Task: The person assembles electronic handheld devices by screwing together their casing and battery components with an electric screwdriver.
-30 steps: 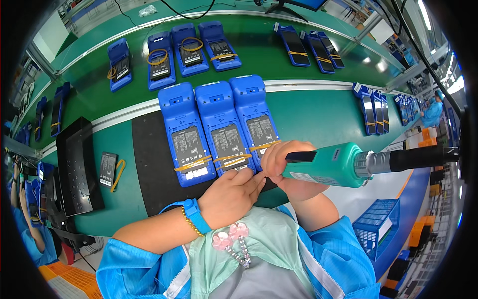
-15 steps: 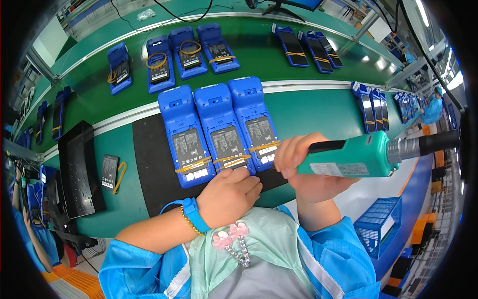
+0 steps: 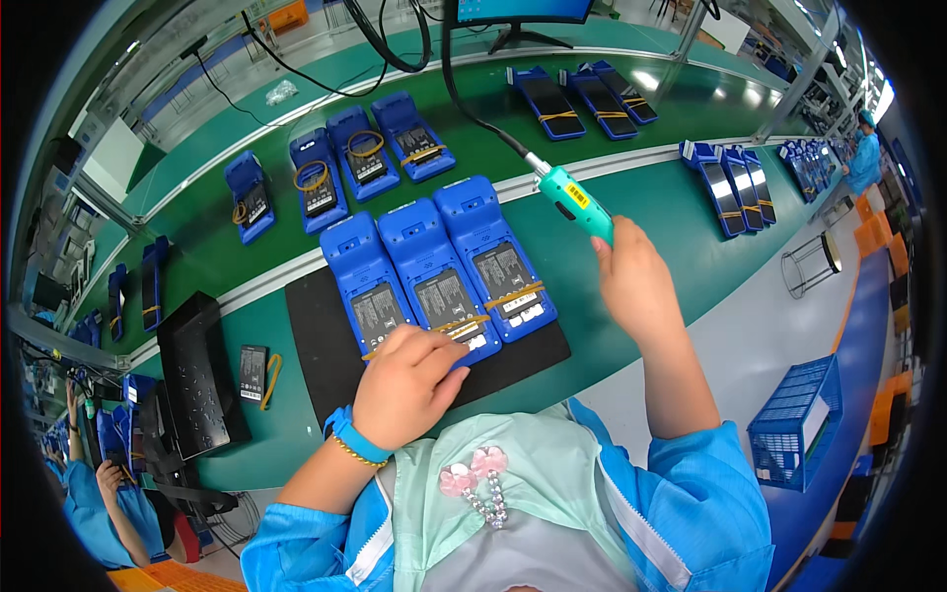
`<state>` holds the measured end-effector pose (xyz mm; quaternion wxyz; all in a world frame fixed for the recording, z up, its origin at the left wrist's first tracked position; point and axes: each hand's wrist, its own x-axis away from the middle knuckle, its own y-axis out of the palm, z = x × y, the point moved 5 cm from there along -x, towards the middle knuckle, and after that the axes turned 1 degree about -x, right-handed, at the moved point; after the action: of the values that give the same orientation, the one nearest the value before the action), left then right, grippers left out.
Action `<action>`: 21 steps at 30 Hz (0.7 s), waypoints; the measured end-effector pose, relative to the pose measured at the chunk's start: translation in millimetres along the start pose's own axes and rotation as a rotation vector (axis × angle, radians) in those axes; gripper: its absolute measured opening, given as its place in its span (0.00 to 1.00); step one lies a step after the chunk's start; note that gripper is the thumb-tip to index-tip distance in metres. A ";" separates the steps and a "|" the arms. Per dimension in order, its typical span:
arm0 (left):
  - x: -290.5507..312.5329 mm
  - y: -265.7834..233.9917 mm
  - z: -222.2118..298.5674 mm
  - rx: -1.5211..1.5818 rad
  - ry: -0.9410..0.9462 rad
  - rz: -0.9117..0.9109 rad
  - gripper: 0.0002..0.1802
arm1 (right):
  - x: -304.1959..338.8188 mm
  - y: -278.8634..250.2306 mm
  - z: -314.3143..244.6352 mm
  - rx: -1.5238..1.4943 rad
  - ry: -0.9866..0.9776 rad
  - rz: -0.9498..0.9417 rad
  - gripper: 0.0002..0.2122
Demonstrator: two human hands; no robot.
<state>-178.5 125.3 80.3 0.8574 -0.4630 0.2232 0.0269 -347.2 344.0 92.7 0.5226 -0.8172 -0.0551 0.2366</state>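
Note:
My right hand (image 3: 636, 281) is wrapped round a green electric screwdriver (image 3: 574, 200) with a black cable, held over the workbench right of the devices. Three blue handheld terminals (image 3: 469, 202) lie side by side, back up, on a black mat (image 3: 533, 350). Each has a dark battery in its back; yellow rubber bands show around their lower ends. Resting on the lower ends of the left and middle terminals is my left hand (image 3: 404, 385), its fingers slightly bent and apart. It covers part of the left terminal. A blue strap (image 3: 353, 434) circles my left wrist.
Left of the mat lie a loose battery (image 3: 253, 373) with a rubber band (image 3: 271, 381) and a black tray (image 3: 197, 380) holding small bits. More banded terminals (image 3: 340, 163) stand on the green strip behind. A blue basket (image 3: 797, 424) is at right. Other people work at both sides.
The screwdriver has swung from pointing right to pointing up and left, its cable now running to the top. My left hand has shifted left across the terminals. The whole view has turned somewhat.

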 end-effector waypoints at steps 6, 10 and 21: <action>20.4 -24.1 -19.1 -0.076 -0.125 0.122 0.13 | -10.2 37.8 28.3 0.138 -0.004 0.064 0.16; 29.6 -34.4 -36.6 -0.133 -0.238 0.154 0.14 | -23.5 56.8 36.8 0.162 -0.017 0.093 0.18; 36.5 -44.4 -40.9 -0.102 -0.260 0.114 0.17 | -9.7 51.7 7.7 0.093 -0.117 0.289 0.34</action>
<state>-149.1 61.2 80.8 0.8516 -0.4851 0.1346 0.1463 -367.3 324.0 47.7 0.5162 -0.7763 0.0438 0.3590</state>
